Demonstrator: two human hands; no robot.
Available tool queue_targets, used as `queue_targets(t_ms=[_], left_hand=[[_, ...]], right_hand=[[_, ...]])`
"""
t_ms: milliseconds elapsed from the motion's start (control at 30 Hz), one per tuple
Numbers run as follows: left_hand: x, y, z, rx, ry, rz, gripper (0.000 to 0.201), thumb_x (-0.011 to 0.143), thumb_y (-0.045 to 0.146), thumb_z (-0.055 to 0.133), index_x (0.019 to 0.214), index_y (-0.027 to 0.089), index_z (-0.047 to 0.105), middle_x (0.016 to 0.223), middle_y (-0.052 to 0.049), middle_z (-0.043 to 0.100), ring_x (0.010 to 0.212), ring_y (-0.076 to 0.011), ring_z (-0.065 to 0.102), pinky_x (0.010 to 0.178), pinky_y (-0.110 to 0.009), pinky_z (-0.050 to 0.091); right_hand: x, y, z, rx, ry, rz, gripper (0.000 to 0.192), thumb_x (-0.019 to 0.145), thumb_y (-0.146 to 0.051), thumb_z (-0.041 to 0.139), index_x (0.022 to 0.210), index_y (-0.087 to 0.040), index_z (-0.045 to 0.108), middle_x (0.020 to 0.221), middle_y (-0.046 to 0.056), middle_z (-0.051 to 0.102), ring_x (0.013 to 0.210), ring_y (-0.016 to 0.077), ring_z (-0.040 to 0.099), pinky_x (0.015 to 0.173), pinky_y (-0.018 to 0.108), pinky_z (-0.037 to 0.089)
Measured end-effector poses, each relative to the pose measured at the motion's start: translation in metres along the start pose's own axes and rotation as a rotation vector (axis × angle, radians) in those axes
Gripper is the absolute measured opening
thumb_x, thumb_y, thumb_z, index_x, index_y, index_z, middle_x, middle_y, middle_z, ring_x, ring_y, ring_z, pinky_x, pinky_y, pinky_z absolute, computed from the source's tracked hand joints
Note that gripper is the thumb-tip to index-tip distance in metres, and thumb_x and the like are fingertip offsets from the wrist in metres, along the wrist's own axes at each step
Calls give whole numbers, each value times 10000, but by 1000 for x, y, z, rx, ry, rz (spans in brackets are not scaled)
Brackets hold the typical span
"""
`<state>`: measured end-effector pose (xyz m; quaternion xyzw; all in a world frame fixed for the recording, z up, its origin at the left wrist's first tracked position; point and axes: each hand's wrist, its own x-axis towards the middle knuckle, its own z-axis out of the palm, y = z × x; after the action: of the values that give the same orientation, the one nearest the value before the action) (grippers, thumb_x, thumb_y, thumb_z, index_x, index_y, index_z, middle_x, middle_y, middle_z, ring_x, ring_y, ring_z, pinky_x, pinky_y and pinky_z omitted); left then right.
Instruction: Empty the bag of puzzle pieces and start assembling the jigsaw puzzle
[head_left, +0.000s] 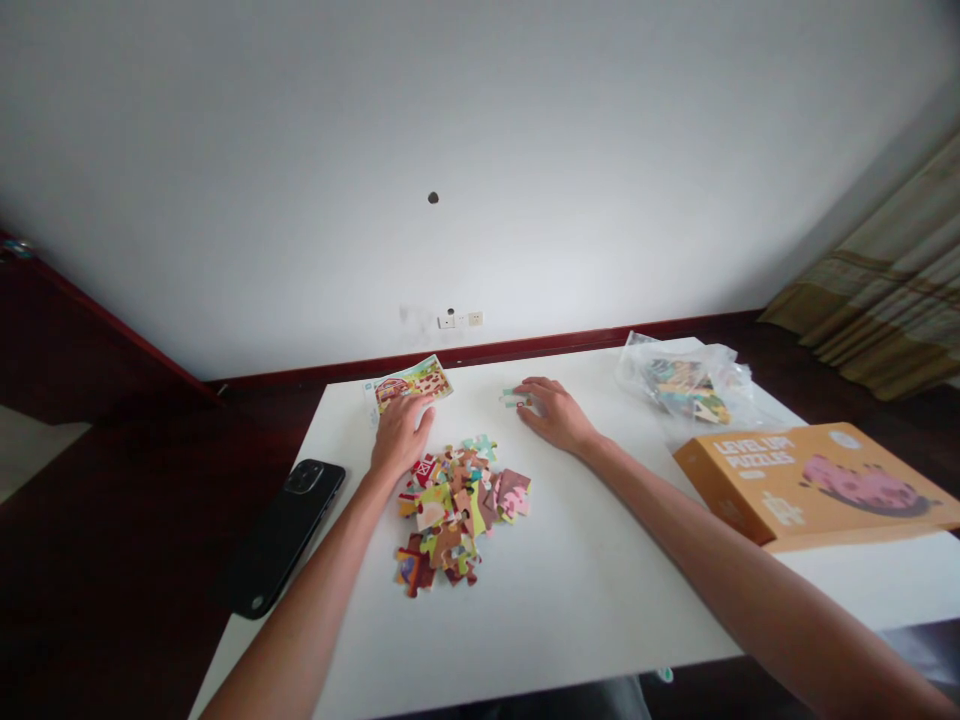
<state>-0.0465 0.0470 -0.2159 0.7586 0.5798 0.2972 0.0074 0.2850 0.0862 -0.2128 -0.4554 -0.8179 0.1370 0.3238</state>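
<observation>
My left hand [403, 432] lies with fingers stretched out over the lower edge of a colourful farm picture card [433, 378], covering part of it. Farther right, my right hand [553, 412] has its fingers and thumb around a small pale-teal puzzle piece [513, 397] flat on the table; the fingers partly hide it. A loose heap of puzzle pieces [450, 515] lies between my forearms, several of them overlapping, in brown, green, pink and red.
The white table [585, 590] stands near a wall. A black phone [289, 540] lies along its left edge. At right are an orange puzzle box [832, 485] and, behind it, a clear plastic bag [686, 385] with more pieces inside.
</observation>
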Motion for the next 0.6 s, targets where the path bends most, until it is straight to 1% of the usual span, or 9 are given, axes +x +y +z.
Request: queue_targets(t_ms=[100,167,200,267,333,400,467,533,600], left_hand=[[1,1,-3,-23,10,3,313,1051,328,471,1244,228,696,1276,-91,716,1230,-273,614,1143,-495,452],[2,6,-10,-56,32,32,303,1035,299,489,1230,232,712,1251,-86,720,1225,-265,616,1150,-491,448],[2,11,-16,-76,38,74,300,1025,278,498,1217,238,725,1241,-79,719,1233,-258,610,1159,-485,442],[1,26,-29,-98,-56,223,311,989,208,510,1159,267,764,1302,-49,700,1317,-255,556,1210,-493,386],[-1,44,-39,-163,-187,316,307,968,180,526,1071,288,795,1205,-18,737,1238,-233,600,1179,-463,422],[-4,61,-44,-207,-293,346,276,956,202,566,1053,298,806,1130,-15,757,1157,-235,627,1101,-441,482],[-7,71,-43,-225,-361,362,255,952,219,584,1014,304,816,1088,-18,762,1103,-238,637,1037,-428,512],[-9,75,-39,-229,-385,371,248,966,234,580,971,301,819,1063,-20,763,1073,-235,641,1012,-420,516],[-10,75,-36,-223,-355,342,254,994,256,556,985,285,808,1050,-29,763,1056,-234,646,1004,-419,517]], right_hand=[[-2,-9,-4,49,3,-36,262,971,-318,626,1194,-241,740,1233,108,710,1124,285,637,1037,474,515],[-5,-21,-5,105,-36,-118,231,991,-316,617,1160,-250,760,1153,101,726,1095,276,643,1019,467,519],[-7,-28,-5,131,-74,-177,233,1005,-310,605,1163,-258,768,1160,102,723,1117,273,638,1026,466,514],[-11,-40,-3,164,-173,-308,262,1029,-292,575,1195,-278,778,1251,105,694,1187,267,620,1061,472,491],[-14,-46,0,158,-264,-394,274,1038,-293,572,1214,-296,783,1320,105,665,1208,260,617,1086,482,471],[-15,-46,3,126,-274,-386,259,1027,-320,607,1212,-295,787,1316,110,667,1206,267,620,1092,491,468],[-16,-41,5,89,-220,-321,245,1007,-337,643,1192,-276,793,1290,122,678,1221,287,613,1087,501,479],[-16,-38,5,75,-166,-266,242,995,-344,659,1181,-264,792,1290,131,676,1231,303,605,1076,510,493],[-17,-40,6,85,-152,-264,265,987,-363,674,1211,-270,780,1322,133,661,1241,309,596,1080,518,496]])
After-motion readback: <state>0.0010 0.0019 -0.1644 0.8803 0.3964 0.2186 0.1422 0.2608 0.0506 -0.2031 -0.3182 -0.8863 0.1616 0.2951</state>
